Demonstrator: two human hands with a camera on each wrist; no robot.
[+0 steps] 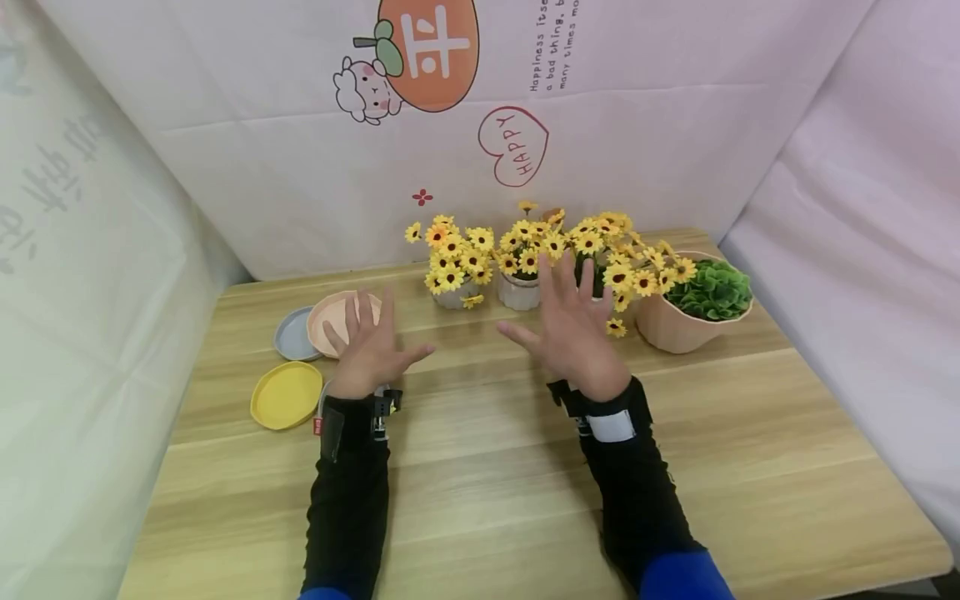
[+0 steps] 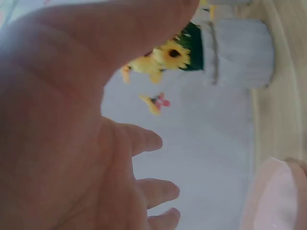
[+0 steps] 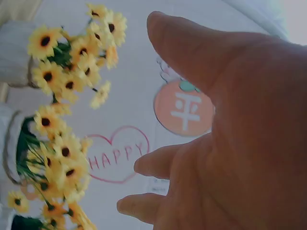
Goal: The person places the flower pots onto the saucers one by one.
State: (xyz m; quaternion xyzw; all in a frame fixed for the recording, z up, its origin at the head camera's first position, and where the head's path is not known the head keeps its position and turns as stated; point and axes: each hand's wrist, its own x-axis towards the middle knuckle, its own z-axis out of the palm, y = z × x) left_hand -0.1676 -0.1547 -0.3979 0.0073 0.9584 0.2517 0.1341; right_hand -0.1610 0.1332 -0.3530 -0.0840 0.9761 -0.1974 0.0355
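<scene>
My left hand (image 1: pixel 371 354) has its fingers spread and holds nothing. In the head view it overlaps a pink dish (image 1: pixel 324 310), with a grey-blue dish (image 1: pixel 291 336) and a yellow dish (image 1: pixel 287 396) to its left. My right hand (image 1: pixel 579 337), also spread and holding nothing, overlaps the potted yellow flowers at the back. One flower pot (image 1: pixel 519 293) stands just left of its fingertips, and another flower bunch (image 1: pixel 454 254) is farther left. The left wrist view has a whitish pot (image 2: pixel 244 52) beyond the thumb. Flowers (image 3: pixel 62 148) fill the left of the right wrist view.
A wider pink pot (image 1: pixel 663 327) with a leafy green plant (image 1: pixel 711 290) stands at the back right of the wooden table (image 1: pixel 480 467). Behind everything hangs a printed white cloth (image 1: pixel 637 142), with cloth at both sides too. A greyish object lies partly hidden beneath my left wrist.
</scene>
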